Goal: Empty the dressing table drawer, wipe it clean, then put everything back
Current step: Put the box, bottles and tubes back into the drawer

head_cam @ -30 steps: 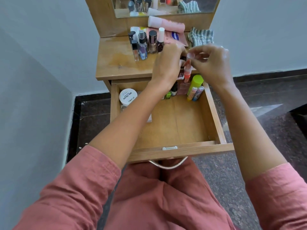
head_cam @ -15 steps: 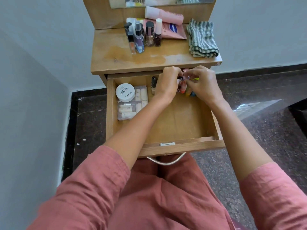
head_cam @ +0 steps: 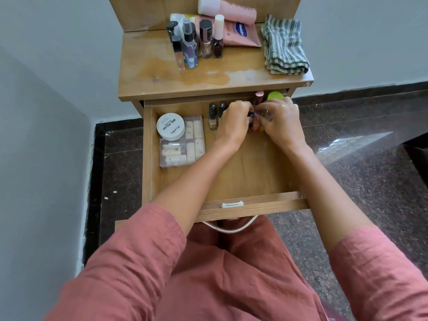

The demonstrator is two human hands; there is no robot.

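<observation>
Reaching into the far right part of the open drawer [head_cam: 254, 202], the left hand [head_cam: 234, 122] and the right hand [head_cam: 281, 121] are held close together, almost knuckle to knuckle. The fingers of both are curled and closed on a cluster of small cosmetic tubes [head_cam: 254, 123] between them. Only reddish and dark slivers of these are shown, so their number and exact kind cannot be told.

Just behind the hands, against the drawer's back wall, a pink-capped tube [head_cam: 259, 97] and a lime-green cap [head_cam: 275, 96] are seen upright. Just left of the left hand, two black-capped nail polish bottles [head_cam: 212, 114] are stood side by side. Further left, a clear plastic case [head_cam: 183, 150] filled with small cream-coloured tubes is laid flat on the drawer floor. A white round jar [head_cam: 171, 126] marked "NAIL POLISH" is set on its far left corner. The near half of the drawer floor is crossed only by the two forearms. A curved metal handle [head_cam: 231, 227] is fixed to the drawer front.

Above, on the dressing table top [head_cam: 185, 82], a group of upright bottles [head_cam: 196, 40] is gathered near the back. A pink Vaseline tube [head_cam: 240, 33] is laid behind them and a second pink tube [head_cam: 228, 10] rests on it. A folded striped cloth [head_cam: 284, 45] is placed at the right end. Rolled pink sleeves [head_cam: 143, 251] are seen at the bottom of the view, over a dark speckled floor [head_cam: 370, 181].
</observation>
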